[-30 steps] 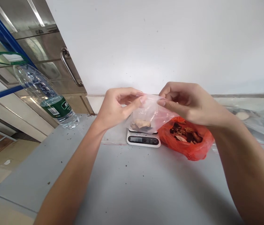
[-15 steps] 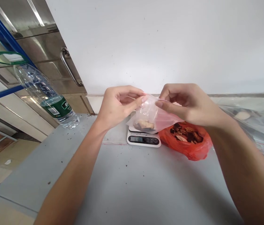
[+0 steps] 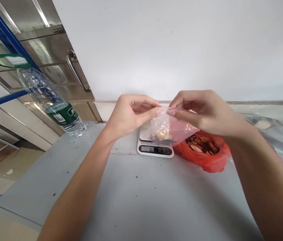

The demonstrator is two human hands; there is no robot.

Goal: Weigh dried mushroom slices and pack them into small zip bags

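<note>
Between my two hands hangs a clear plastic zip bag (image 3: pixel 165 122) with a few pale and dark dried slices (image 3: pixel 162 135) at its bottom. My left hand (image 3: pixel 137 113) pinches the bag's top edge between thumb and fingers. Close beside it, my right hand (image 3: pixel 196 112) pinches the same edge further right. Below the bag stands a white digital scale (image 3: pixel 155 150), its display lit and partly legible. Whether the bag touches the scale's plate I cannot tell. Right of the scale sits a red plastic bag (image 3: pixel 213 164), its mouth wide, holding dried brown slices (image 3: pixel 205 145).
A large water bottle (image 3: pixel 53 100) with a green handle stands at the table's left back. Clear plastic bags (image 3: pixel 279 137) lie at the right. Behind the grey table (image 3: pixel 131 201) rises a white wall (image 3: pixel 168 50). Small dark crumbs dot the tabletop.
Both hands have come closer together along the bag's top edge. The bag's lower part and the slices have shifted right. The whole view has moved slightly.
</note>
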